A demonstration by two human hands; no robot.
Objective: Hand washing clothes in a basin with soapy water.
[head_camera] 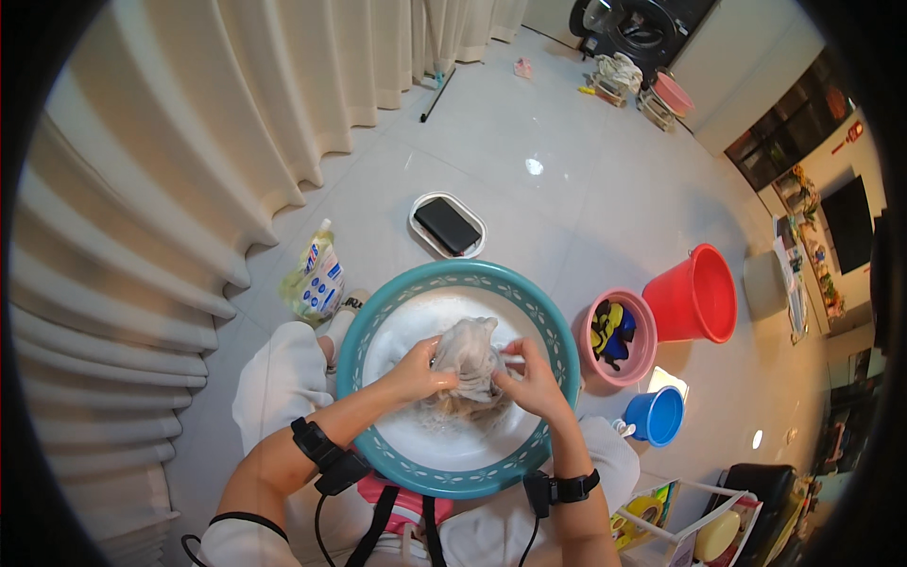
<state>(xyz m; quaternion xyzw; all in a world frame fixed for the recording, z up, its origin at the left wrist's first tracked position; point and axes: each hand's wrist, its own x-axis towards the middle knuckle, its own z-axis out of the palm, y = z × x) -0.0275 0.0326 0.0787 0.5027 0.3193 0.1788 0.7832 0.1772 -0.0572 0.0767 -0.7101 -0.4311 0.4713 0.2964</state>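
Note:
Before me stands a teal plastic basin with a white inside and a leaf-like pattern around its rim. Suds and water lie in it. Both hands are over its middle, at a wet, bunched greyish-white cloth. My left hand grips the cloth's left side, thumb in front. At the cloth's right side is my right hand, its thumb against the fabric and its fingers curled. The lower part of the cloth rests in the basin, where some brownish fabric shows.
A detergent pouch stands left, a white tray with a black case beyond the basin. At right are a pink basin holding yellow and blue items, a red bucket, a blue bucket and a wire rack.

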